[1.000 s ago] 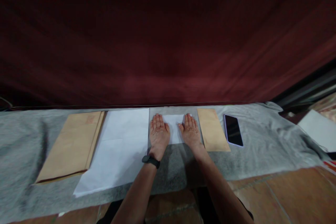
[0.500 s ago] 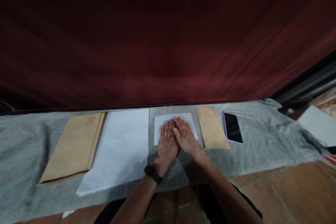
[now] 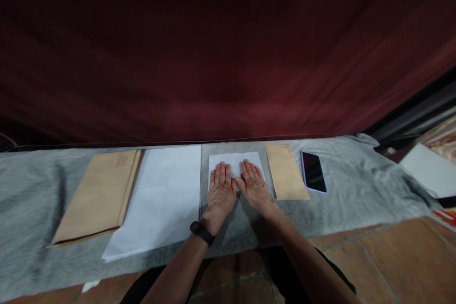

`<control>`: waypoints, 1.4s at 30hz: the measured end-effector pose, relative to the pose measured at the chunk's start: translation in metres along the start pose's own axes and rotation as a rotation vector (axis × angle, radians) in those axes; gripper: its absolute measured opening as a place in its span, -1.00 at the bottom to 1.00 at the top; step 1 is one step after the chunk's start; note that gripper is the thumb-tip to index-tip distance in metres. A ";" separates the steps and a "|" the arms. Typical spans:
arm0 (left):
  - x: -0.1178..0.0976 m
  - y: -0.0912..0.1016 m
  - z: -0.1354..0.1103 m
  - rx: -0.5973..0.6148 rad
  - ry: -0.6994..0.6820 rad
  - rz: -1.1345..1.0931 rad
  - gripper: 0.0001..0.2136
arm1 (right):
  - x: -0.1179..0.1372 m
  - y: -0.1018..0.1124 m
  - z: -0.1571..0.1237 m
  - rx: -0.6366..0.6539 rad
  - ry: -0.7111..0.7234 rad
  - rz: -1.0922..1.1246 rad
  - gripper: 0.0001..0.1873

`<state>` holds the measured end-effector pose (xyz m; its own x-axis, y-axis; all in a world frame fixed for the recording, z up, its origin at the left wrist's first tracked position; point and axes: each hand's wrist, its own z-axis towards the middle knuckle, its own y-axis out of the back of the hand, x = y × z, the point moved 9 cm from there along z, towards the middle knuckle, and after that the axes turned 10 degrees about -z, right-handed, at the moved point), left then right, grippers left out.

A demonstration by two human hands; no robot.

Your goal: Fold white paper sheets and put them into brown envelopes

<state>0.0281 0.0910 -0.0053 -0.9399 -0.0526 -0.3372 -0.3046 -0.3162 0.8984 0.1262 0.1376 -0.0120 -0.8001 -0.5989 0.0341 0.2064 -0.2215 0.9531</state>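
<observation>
A small white sheet of paper [image 3: 233, 158], which looks folded, lies on the grey cloth under both hands. My left hand [image 3: 221, 190] rests flat on its left part, fingers stretched out, and wears a black band at the wrist. On the right part lies my right hand [image 3: 253, 185], also flat with straight fingers. The two thumbs meet near the paper's front edge. Just right of that sheet is a small brown envelope [image 3: 287, 173]. To the left of my left hand lie large white sheets of paper [image 3: 164, 194]. The hands cover much of the small sheet.
Large brown envelopes [image 3: 98, 192] lie at the left, beside the white sheets. A phone [image 3: 314, 172] with a purple edge is right of the small envelope. Behind the grey cloth [image 3: 363, 180] hangs a dark red curtain [image 3: 228, 80]. Tiled floor [image 3: 392, 256] shows in front.
My hands have moved apart on the small sheet: the left hand slid a little to the left, so the fingers no longer lie close together. The papers and envelopes stay in place.
</observation>
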 end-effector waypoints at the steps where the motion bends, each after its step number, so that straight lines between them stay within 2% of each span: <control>1: 0.002 0.001 0.000 -0.004 0.008 0.000 -0.44 | -0.002 0.000 -0.001 -0.012 -0.013 -0.011 -0.34; 8: 0.016 0.009 -0.002 -0.024 0.061 -0.017 -0.45 | -0.016 0.002 -0.008 -0.039 -0.082 -0.061 -0.30; 20: 0.024 0.019 -0.003 -0.055 0.105 -0.007 -0.46 | -0.028 0.006 -0.013 0.002 -0.135 -0.092 -0.28; 23: 0.016 0.023 -0.005 -0.072 0.055 -0.009 -0.44 | -0.029 0.012 -0.014 -0.013 -0.149 -0.066 -0.33; 25: 0.002 0.021 -0.010 -0.060 -0.025 -0.020 -0.43 | -0.023 0.016 -0.015 -0.006 -0.121 -0.028 -0.35; 28: -0.024 0.012 -0.022 -0.019 -0.172 -0.034 -0.43 | -0.003 0.020 -0.018 0.039 -0.019 0.068 -0.36; 31: -0.039 0.003 -0.033 0.022 -0.239 -0.024 -0.42 | 0.016 0.020 -0.024 0.080 0.084 0.150 -0.37; 34: -0.039 -0.001 -0.035 0.043 -0.225 -0.016 -0.42 | 0.023 0.019 -0.030 0.086 0.125 0.158 -0.36; 42: -0.024 0.001 -0.033 0.053 -0.143 -0.032 -0.45 | 0.005 0.015 -0.036 0.053 0.071 0.052 -0.34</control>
<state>0.0553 0.0609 -0.0056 -0.9407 0.0930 -0.3261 -0.3391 -0.2653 0.9025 0.1457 0.1041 -0.0081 -0.7466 -0.6622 0.0643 0.2152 -0.1489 0.9651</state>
